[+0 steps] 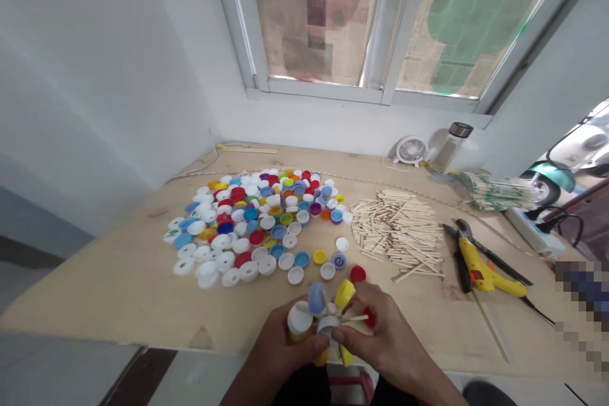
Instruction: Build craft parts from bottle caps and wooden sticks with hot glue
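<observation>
Near the front edge of the table, both hands grip one cluster of plastic bottle caps and short wooden sticks. My left hand point(276, 346) is closed around its left side, by a white cap point(299, 318). My right hand point(387, 330) closes on the right side, its thumb against a pale cap point(328, 325) in the middle. A blue cap point(316, 298) and a yellow cap point(345, 293) stick out at the top. One wooden stick point(356, 318) points right, toward a red cap point(369, 317) partly behind my right fingers. Fingers hide how the pieces join.
A large heap of mixed bottle caps point(257, 216) spreads across the table point(118, 292). Right of it lies a pile of short sticks point(399, 228). Farther right are a yellow glue gun point(480, 266), black-handled cutters point(461, 260), a power strip point(535, 231), a small fan point(412, 150) and a bottle point(450, 149).
</observation>
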`<move>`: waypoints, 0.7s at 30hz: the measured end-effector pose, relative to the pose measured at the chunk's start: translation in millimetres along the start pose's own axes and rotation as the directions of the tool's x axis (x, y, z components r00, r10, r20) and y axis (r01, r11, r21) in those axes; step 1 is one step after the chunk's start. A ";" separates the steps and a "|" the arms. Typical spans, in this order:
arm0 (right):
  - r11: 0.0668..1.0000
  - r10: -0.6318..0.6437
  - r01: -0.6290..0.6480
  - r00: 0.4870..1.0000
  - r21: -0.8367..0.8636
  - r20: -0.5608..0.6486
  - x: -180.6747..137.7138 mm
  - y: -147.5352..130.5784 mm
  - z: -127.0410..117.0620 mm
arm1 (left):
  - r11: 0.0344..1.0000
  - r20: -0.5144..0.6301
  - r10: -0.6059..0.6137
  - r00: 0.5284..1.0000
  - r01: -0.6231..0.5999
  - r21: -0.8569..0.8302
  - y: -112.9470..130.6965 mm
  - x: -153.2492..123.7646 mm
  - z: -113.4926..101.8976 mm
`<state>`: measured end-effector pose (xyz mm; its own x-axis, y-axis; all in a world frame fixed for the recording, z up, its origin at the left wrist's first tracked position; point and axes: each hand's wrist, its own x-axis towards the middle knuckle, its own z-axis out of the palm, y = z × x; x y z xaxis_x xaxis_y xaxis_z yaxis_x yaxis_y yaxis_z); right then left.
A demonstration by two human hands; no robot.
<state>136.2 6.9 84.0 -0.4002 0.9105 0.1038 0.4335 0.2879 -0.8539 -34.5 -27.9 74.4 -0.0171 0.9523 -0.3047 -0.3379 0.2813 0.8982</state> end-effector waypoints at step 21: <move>0.911 0.079 -0.035 0.993 0.412 -0.090 9.1 -11.7 47.0 | 0.929 -0.053 0.050 0.997 -0.066 -0.363 -22.7 7.4 -9.4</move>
<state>89.5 -2.2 70.9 -0.2903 0.9534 0.0821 0.0758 0.1084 -0.9912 -35.7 -28.4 48.8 -0.0842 0.9574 -0.2761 -0.6545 0.1558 0.7399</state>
